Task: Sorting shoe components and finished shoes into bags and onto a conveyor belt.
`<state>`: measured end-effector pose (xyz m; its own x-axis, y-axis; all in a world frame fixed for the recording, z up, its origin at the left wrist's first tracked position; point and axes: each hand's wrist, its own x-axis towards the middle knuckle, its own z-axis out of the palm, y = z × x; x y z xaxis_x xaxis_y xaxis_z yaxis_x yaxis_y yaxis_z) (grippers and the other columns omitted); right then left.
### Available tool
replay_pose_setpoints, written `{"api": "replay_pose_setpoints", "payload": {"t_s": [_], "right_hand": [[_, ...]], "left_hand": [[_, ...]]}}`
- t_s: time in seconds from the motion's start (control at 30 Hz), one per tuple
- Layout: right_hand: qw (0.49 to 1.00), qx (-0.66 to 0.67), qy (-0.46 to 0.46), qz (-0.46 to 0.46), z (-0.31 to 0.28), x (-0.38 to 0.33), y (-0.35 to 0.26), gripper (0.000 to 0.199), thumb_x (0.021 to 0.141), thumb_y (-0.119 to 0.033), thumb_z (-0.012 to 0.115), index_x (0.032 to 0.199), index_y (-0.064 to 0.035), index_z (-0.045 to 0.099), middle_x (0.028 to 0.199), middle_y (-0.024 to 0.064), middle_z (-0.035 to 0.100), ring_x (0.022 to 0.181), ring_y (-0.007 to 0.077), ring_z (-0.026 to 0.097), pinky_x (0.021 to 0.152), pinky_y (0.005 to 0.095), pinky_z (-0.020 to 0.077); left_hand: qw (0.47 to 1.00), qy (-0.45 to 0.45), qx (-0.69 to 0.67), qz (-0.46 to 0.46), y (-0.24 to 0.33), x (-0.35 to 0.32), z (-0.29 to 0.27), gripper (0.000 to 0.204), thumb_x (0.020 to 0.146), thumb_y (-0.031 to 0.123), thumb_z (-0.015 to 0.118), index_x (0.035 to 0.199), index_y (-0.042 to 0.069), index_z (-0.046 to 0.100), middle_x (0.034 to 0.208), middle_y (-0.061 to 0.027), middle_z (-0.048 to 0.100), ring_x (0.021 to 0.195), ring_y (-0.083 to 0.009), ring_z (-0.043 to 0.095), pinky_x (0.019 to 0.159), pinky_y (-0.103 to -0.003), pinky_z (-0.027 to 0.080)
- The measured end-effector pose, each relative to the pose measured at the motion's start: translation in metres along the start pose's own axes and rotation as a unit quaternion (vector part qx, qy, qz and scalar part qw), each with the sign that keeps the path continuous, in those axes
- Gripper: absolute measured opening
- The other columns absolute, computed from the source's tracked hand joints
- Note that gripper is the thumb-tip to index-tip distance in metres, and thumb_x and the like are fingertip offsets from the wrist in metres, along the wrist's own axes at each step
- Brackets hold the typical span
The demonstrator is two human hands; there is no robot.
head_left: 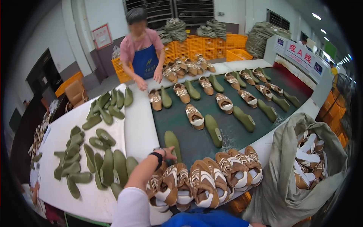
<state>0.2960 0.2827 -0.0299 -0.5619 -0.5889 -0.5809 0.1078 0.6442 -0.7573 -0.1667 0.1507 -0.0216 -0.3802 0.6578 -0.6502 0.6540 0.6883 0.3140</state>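
My left hand [168, 153], with a dark band at the wrist, reaches to the near left corner of the green conveyor belt. Its fingers are closed about the lower end of a green shoe last [172, 140] lying on the belt. Just below that hand, brown and white sneakers [202, 181] stand packed in a row along the near ledge. My right hand is out of view. More brown sneakers [194, 116] and green lasts [213, 130] lie side by side in rows on the belt.
Loose green lasts [107, 166] cover much of the white table [94, 206] at left. A grey-green sack [272, 189] of shoe uppers stands at right. Across the belt, a co-worker [141, 53] in a blue apron holds both hands near the belt's edge. Orange crates [206, 45] stand behind.
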Motion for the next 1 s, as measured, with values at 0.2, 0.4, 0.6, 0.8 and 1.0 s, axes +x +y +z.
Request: {"api": "replay_pose_setpoints", "payload": {"t_s": [0.2, 0.4, 0.6, 0.8, 1.0], "right_hand": [[0.998, 0.029, 0.054, 0.012, -0.009, -0.007, 0.008, 0.040, 0.068, -0.030, 0.069, 0.095, -0.0018, 0.062, 0.088, 0.0139, 0.064, 0.080, 0.0273, 0.060, 0.068, 0.0358, 0.0474], [0.996, 0.046, 0.067, 0.020, -0.007, -0.007, 0.002, 0.039, 0.069, -0.031, 0.069, 0.095, -0.0022, 0.062, 0.087, 0.0138, 0.064, 0.079, 0.0269, 0.060, 0.068, 0.0355, 0.0472], [0.998, 0.045, 0.045, 0.017, 0.001, -0.009, -0.009, 0.039, 0.070, -0.031, 0.068, 0.096, -0.0026, 0.061, 0.087, 0.0136, 0.064, 0.078, 0.0264, 0.060, 0.068, 0.0352, 0.0471], [0.997, 0.071, -0.001, -0.004, 0.029, -0.005, -0.013, 0.038, 0.072, -0.032, 0.067, 0.096, -0.0030, 0.061, 0.087, 0.0134, 0.064, 0.077, 0.0259, 0.060, 0.068, 0.0350, 0.0469], [0.989, 0.129, -0.061, -0.044, 0.080, 0.023, -0.032, 0.037, 0.073, -0.032, 0.066, 0.096, -0.0034, 0.061, 0.086, 0.0132, 0.064, 0.076, 0.0255, 0.060, 0.068, 0.0347, 0.0468]], "left_hand": [[0.990, 0.049, 0.119, 0.063, 0.014, 0.058, 0.017, 0.057, 0.067, 0.041, 0.065, 0.112, 0.010, 0.051, 0.099, -0.0146, 0.062, 0.092, -0.0287, 0.059, 0.080, -0.036, 0.046], [0.983, 0.078, 0.113, 0.118, 0.008, 0.060, 0.019, 0.064, 0.065, 0.044, 0.067, 0.116, 0.010, 0.050, 0.100, -0.0156, 0.061, 0.096, -0.0300, 0.058, 0.083, -0.036, 0.045], [0.970, 0.139, -0.048, 0.194, -0.019, 0.007, -0.008, 0.068, 0.071, 0.038, 0.065, 0.128, 0.010, 0.039, 0.104, -0.0174, 0.060, 0.095, -0.0309, 0.058, 0.083, -0.036, 0.046], [0.930, 0.295, -0.095, 0.196, -0.024, -0.182, -0.021, 0.040, 0.078, 0.024, 0.062, 0.112, 0.004, 0.054, 0.095, -0.0157, 0.063, 0.085, -0.0287, 0.061, 0.075, -0.034, 0.048], [0.905, 0.380, -0.099, 0.164, -0.006, -0.265, 0.108, 0.046, 0.072, 0.023, 0.069, 0.109, 0.000, 0.052, 0.104, -0.0200, 0.056, 0.095, -0.0354, 0.054, 0.080, -0.038, 0.045]]}}
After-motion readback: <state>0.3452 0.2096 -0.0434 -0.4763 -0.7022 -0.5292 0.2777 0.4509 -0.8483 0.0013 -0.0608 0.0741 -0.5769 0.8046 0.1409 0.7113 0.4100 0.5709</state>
